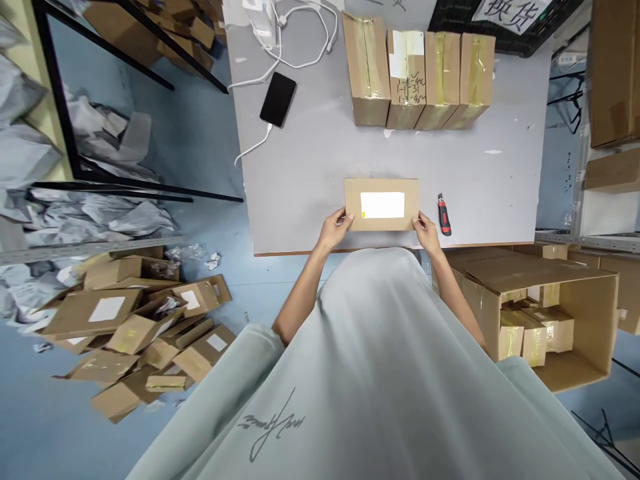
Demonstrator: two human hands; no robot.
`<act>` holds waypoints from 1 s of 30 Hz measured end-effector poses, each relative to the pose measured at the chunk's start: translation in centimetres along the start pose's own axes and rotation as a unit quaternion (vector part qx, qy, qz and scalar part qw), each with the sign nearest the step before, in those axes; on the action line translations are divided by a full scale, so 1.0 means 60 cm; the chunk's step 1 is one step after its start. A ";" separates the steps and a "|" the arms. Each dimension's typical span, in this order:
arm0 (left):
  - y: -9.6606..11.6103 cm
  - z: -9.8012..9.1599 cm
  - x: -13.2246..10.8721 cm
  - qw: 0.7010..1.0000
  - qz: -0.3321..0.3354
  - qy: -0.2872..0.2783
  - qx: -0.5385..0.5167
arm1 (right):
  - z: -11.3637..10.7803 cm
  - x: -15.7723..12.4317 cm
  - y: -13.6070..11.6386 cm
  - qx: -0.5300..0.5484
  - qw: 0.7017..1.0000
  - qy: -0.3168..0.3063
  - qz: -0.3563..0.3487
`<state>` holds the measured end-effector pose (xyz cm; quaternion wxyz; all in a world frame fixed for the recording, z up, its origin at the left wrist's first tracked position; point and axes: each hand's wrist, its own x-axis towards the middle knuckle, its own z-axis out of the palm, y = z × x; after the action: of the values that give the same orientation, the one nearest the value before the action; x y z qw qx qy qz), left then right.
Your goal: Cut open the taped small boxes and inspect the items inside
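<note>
Grey counter stands over a blue floor. At its near edge lies a flat cardboard box with a white label on top. The left hand has its grip closed on the left end of this box, and the right hand is clasping the right end. Just right of the box lies a red knife. Four taped boxes stand at the far side, and a black phone lies at the far left. An open carton is on the right.
</note>
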<state>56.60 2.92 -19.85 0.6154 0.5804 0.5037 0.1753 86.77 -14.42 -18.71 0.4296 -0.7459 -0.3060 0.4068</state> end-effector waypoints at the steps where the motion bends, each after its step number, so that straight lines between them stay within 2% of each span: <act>1: -0.002 -0.002 0.002 1.000 -0.005 0.001 -0.002 | 0.003 0.001 0.002 0.000 1.000 -0.012 0.004; 3: -0.011 -0.004 0.005 1.000 -0.014 0.004 -0.018 | 0.005 0.003 0.011 0.009 1.000 -0.016 0.019; 8: -0.046 -0.002 0.000 0.993 -0.081 0.054 -0.060 | -0.003 -0.006 0.047 0.029 0.994 0.032 0.103; 11: -0.063 0.005 -0.010 0.991 -0.099 0.070 -0.049 | 0.000 -0.015 0.059 0.002 0.995 0.020 0.094; 14: -0.066 0.017 -0.019 0.994 -0.087 0.055 -0.042 | 0.014 -0.021 0.057 -0.003 0.997 -0.005 0.077; 20: -0.049 0.022 -0.024 0.995 -0.082 0.048 -0.024 | 0.033 -0.027 0.042 0.007 0.997 -0.005 0.080; 24: -0.027 0.009 -0.022 0.997 -0.048 0.052 0.007 | 0.022 -0.033 0.017 -0.010 0.999 0.020 0.029; 27: 0.003 0.000 -0.018 0.994 -0.005 0.093 0.057 | 0.010 -0.031 -0.014 -0.028 0.999 0.042 -0.017; 30: 0.041 -0.005 -0.014 0.986 0.034 0.141 0.082 | -0.003 -0.019 -0.044 -0.052 0.995 0.078 -0.030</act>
<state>56.93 3.08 -17.24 0.4823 0.6152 0.5782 0.2336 86.10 -14.27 -15.90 0.4253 -0.7867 -0.3148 0.3180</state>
